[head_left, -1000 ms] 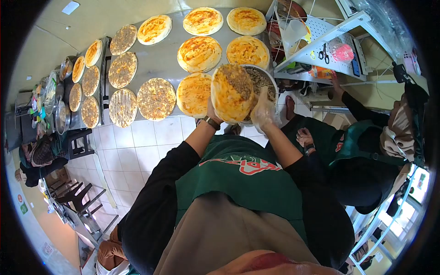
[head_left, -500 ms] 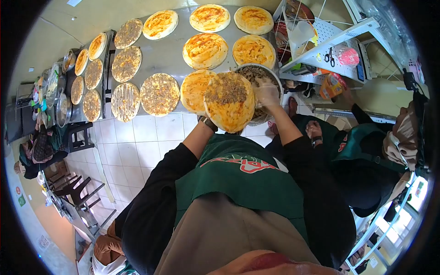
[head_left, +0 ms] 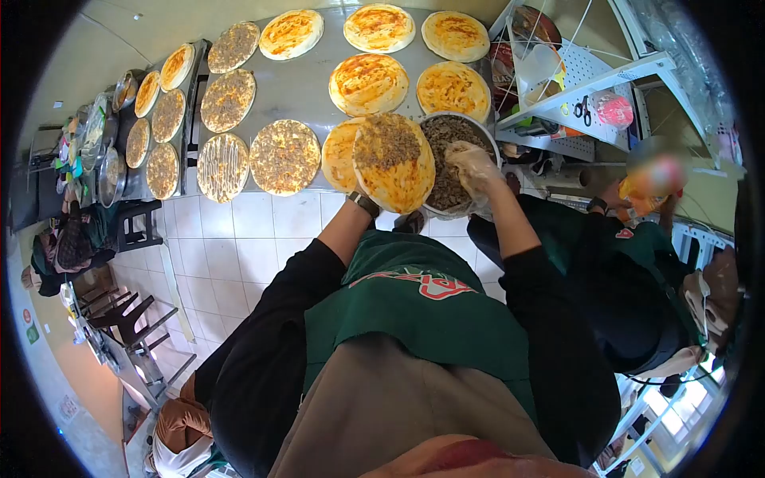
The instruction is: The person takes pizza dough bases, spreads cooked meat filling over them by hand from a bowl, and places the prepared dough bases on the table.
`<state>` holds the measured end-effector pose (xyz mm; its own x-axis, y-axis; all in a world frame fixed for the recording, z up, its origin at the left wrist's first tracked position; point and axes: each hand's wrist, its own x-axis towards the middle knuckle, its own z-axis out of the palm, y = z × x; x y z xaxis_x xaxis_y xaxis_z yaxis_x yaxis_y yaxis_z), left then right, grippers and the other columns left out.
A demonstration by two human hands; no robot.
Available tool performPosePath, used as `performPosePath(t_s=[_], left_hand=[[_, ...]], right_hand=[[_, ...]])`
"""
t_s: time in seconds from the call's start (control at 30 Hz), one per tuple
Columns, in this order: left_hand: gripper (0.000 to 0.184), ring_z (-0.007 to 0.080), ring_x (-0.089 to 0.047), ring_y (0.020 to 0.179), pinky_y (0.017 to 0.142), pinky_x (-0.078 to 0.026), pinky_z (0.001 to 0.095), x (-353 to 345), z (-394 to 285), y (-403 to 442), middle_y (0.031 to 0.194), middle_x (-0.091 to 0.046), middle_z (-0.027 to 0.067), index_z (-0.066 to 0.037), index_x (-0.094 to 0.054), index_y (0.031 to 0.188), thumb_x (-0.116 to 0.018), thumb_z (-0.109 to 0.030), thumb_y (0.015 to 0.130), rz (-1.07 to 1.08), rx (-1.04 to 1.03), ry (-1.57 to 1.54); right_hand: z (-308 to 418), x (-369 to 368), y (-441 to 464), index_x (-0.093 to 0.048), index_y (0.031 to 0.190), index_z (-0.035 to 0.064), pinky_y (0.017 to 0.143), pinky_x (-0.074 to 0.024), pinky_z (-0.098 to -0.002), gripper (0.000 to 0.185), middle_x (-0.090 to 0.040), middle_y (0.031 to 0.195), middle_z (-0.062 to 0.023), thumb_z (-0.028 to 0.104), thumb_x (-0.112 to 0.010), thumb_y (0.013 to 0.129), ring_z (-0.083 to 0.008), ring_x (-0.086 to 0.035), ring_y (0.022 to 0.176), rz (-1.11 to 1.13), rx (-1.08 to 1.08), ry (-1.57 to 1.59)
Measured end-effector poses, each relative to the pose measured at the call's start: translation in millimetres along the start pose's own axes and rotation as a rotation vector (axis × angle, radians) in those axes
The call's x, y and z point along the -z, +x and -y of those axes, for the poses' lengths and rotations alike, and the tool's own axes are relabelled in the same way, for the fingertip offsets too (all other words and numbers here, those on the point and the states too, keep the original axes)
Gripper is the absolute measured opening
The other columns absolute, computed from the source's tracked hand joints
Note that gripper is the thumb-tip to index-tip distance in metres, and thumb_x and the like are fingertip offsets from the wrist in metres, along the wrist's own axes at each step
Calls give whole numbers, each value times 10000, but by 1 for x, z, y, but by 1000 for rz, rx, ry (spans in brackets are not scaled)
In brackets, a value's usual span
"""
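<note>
In my left hand (head_left: pixel 358 196) rests a round pizza (head_left: pixel 394 179), held up and tilted from below, with my fingers hidden under it. Crumbled ground meat covers its far half; orange sauce shows on the near half. My right hand (head_left: pixel 472 166), in a clear plastic glove, is down in a round metal bowl (head_left: pixel 496 153) of ground meat (head_left: pixel 446 179). Its fingers curl into the meat and are partly covered. Just behind the held pizza, another sauced pizza base (head_left: pixel 338 159) lies on the metal table (head_left: pixel 279 88).
Several sauced bases (head_left: pixel 368 84) and meat-topped pizzas (head_left: pixel 285 157) cover the table; one pizza (head_left: pixel 223 167) has white sauce lines. A white perforated rack (head_left: pixel 594 72) with scissors (head_left: pixel 583 111) stands right. Close on my right, a co-worker in a green apron holds an orange packet (head_left: pixel 641 191).
My right hand has shifted slightly right and toward me within the bowl, uncovering more meat. The held pizza moved slightly left. The co-worker has raised the orange packet and moved it right.
</note>
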<state>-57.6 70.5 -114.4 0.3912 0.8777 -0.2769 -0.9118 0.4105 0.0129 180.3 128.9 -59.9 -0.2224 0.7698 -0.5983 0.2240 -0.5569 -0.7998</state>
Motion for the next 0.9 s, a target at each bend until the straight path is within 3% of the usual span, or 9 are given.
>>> performPosePath(t_s=[0.17,0.23,0.4,0.57,0.63,0.7,0.73,0.8,0.9], left_hand=[[559,287,-476,1241,1012,-423,479,-4,20,27,1398,-451,137,-122,-383,1399,-342,-478,970,31,13,-20],[561,287,-473,1243,1013,-422,479,-5,25,35,1401,-448,137,-122,-380,1402,-341,-478,970,46,19,-24],[575,285,-443,1274,1034,-402,483,-5,33,40,1429,-414,127,-133,-337,1427,-333,-485,972,128,65,-96],[565,281,-451,1265,1027,-409,479,-1,31,33,1420,-425,127,-129,-346,1420,-334,-477,975,91,48,-72],[560,279,-456,1261,1024,-413,477,1,31,31,1416,-430,127,-128,-350,1416,-335,-473,976,78,45,-60],[555,277,-460,1256,1021,-416,475,2,31,31,1412,-435,127,-126,-355,1413,-336,-469,977,66,45,-46],[552,276,-462,1254,1020,-418,474,2,30,32,1409,-438,126,-125,-357,1411,-336,-466,978,61,43,-37],[547,273,-467,1249,1017,-421,472,7,31,29,1405,-443,126,-123,-362,1408,-337,-462,979,43,40,-28],[540,270,-474,1242,1012,-427,469,10,35,26,1398,-451,126,-121,-369,1403,-338,-456,981,19,48,-14]], right_hand=[[1,8,-5,-589,1218,11,638,-475,-240,469,-670,887,-92,30,-635,751,-123,-596,693,82,70,65],[-2,3,9,-633,1137,1,675,-490,-256,356,-699,917,-105,81,-642,790,-118,-622,741,-34,456,-207],[24,-5,-13,-654,1102,16,826,-496,-290,333,-695,1007,-136,211,-650,832,-209,-666,885,-231,258,-590],[-9,-17,-50,-516,1301,54,988,-426,-326,471,-546,1278,-210,304,-575,906,-326,-555,1158,-210,876,-624],[-38,0,-42,-457,1360,83,1030,-395,-358,499,-425,1404,-198,242,-574,902,-321,-469,1254,-128,802,-740],[-105,12,-3,-504,1318,91,1054,-368,-386,462,-372,1445,-181,191,-586,874,-323,-398,1311,-232,454,-137],[-83,8,-12,-504,1318,91,1054,-368,-386,462,-372,1445,-181,191,-586,874,-323,-398,1311,-233,458,-135],[-16,-6,-52,-537,1276,92,1040,-386,-382,434,-412,1419,-179,177,-591,854,-328,-418,1296,-114,672,-743],[-21,2,-37,-556,1246,72,1033,-395,-373,401,-423,1409,-177,158,-576,856,-321,-424,1294,-24,1045,-894]])
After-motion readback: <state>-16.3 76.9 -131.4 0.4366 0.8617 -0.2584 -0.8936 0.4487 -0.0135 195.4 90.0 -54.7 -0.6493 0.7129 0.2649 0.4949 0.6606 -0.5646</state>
